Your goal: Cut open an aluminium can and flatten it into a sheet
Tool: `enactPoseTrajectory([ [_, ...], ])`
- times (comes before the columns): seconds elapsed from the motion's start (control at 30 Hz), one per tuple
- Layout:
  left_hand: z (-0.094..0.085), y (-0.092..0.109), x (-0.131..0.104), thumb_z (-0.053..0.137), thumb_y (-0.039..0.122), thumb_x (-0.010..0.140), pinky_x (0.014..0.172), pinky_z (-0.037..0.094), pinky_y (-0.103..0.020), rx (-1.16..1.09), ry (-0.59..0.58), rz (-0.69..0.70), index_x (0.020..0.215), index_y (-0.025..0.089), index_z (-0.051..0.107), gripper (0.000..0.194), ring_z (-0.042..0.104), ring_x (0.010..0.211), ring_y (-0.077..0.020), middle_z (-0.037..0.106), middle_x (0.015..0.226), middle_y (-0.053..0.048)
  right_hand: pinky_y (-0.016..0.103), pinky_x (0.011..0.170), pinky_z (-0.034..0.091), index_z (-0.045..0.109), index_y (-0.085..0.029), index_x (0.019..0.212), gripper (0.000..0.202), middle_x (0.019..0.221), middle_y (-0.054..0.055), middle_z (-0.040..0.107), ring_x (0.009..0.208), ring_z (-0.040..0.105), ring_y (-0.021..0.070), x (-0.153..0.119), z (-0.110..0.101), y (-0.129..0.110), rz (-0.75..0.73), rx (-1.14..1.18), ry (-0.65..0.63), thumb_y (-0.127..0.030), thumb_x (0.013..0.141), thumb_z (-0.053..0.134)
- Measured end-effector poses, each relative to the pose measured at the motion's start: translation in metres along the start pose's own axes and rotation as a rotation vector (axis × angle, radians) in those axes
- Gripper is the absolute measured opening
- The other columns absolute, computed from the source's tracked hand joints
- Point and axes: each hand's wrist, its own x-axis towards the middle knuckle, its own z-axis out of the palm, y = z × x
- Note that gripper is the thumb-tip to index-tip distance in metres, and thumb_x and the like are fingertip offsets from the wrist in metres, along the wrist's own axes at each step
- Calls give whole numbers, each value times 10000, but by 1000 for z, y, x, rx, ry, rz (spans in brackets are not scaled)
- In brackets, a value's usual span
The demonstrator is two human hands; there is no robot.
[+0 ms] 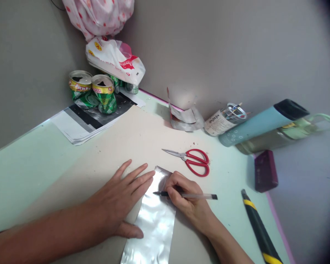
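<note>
A thin, shiny silver rectangular metal sheet (155, 227) lies in the near middle of a pale tabletop (30, 176), its bottom end out of frame. A bare left hand (123, 198) spreads flat over its left edge, fingers apart, gripping nothing. The right hand (188, 200) clamps thumb and fingers on a slim black-and-clear plastic pen (202, 196), its tip over the sheet's upper part. The rippled sheet looks light and springy, easily creased, slick under a nib and perhaps sharp-edged; it seems best pressed flat or lifted by its 2 long sides, without sliding skin along them. Just beyond lie steel-bladed scissors with 2 red loop handles (206, 161); farther back stand 2 crumpled green-and-yellow cans (106, 99).
</note>
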Motion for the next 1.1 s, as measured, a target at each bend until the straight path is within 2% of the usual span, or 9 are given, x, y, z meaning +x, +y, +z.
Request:
enactPoseTrajectory([
  [0.37, 0, 0, 0, 668, 729, 740, 1193, -206, -445, -6, 6, 7, 1506, 127, 359, 1022, 194, 1524, -285, 394, 1585, -129, 267, 605, 377, 530, -205, 743, 197, 753, -5, 522, 672, 473, 140, 0, 1, 1, 2, -3, 0, -184, 939, 520],
  [0.8, 5, -1, -1, 650, 697, 775, 1214, -113, -553, -77, -30, -2, 1548, 151, 272, 1019, 133, 1535, -323, 375, 1591, -152, 273, 576, 378, 549, -206, 753, 191, 746, 7, 548, 648, 475, 147, -1, 6, 3, 9, -32, 83, -231, 941, 527],
  [1.1, 2, -1, -1, 670, 714, 747, 1207, -163, -485, -34, -7, 7, 1522, 128, 316, 1035, 142, 1536, -290, 373, 1594, -145, 263, 570, 366, 535, -205, 738, 194, 708, -9, 520, 633, 468, 135, 2, 10, 5, -9, -50, 159, -226, 930, 518],
])
